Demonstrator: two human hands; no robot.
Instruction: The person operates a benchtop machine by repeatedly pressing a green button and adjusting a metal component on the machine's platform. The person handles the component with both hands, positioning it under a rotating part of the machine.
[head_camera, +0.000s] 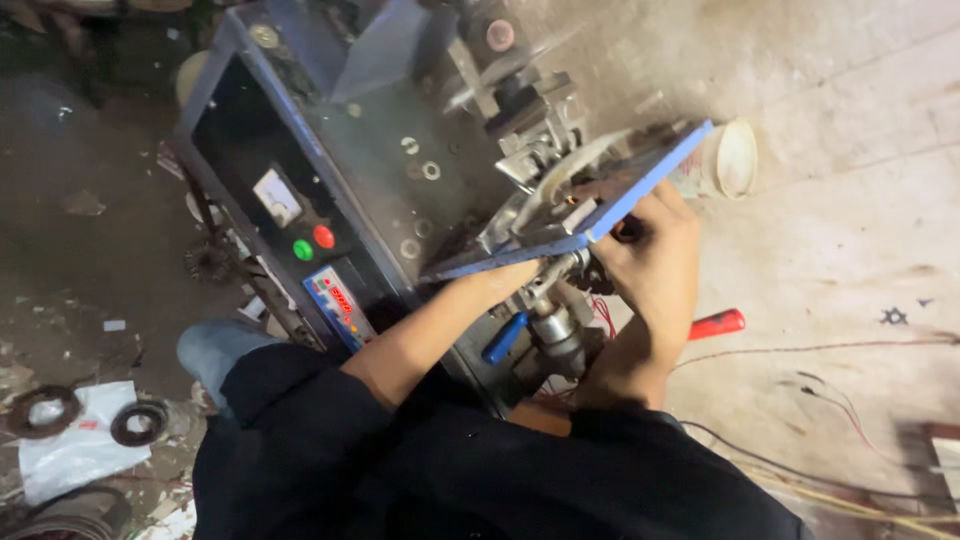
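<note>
A grey metal machine (380, 150) stands in front of me, with a black control panel carrying a dial, a green button (303, 250) and a red button (324, 236). A blue-edged flat plate (640, 180) sits tilted over its working end. My right hand (655, 260) grips a dark part just under the plate's edge. My left hand (505, 280) reaches beneath the plate toward a metal shaft (555, 325), and its fingers are hidden by the plate. A blue handle (505, 338) sticks out below the shaft.
Several loose washers lie on the machine top (430, 170). A white cup (725, 160) and a red-handled tool (718, 324) lie on the concrete floor to the right, with thin wires (830, 350). Dark rings on a white sheet (80, 440) lie at lower left.
</note>
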